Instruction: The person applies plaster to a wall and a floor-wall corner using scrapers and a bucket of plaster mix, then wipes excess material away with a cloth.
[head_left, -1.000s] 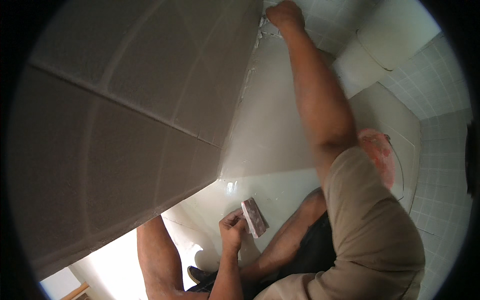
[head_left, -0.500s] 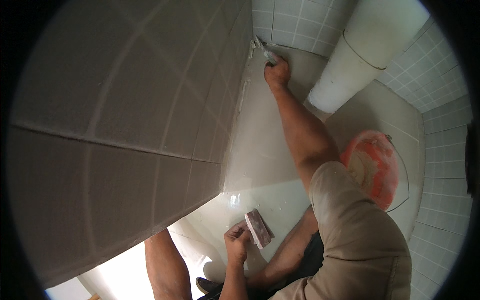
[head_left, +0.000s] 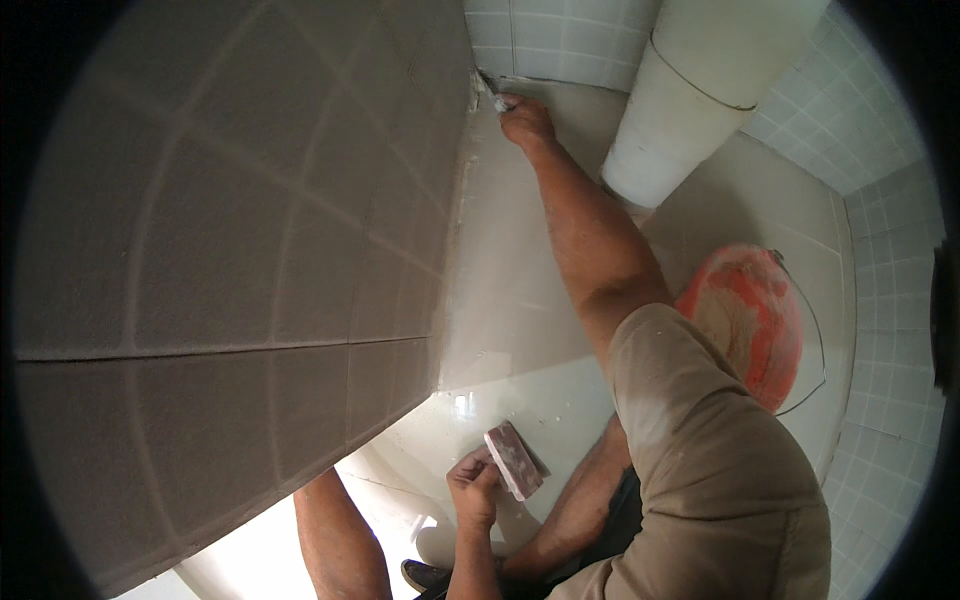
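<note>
Right grip: right hand grasps scraper at 12 o'clock, tip at the corner.
Left grip: left hand holds pinkish block at 6 o'clock.
Risk: scraper may skid if over-angled; bucket, 3 o'clock, may tip if right arm swings wide.
Edges: dark wall, 9 o'clock; pipe, 1–2 o'clock.
Open room: floor between wall and right arm.

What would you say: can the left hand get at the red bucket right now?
Probably not: the left hand holds a pinkish block, and the right leg and right arm lie between it and the bucket.
</note>
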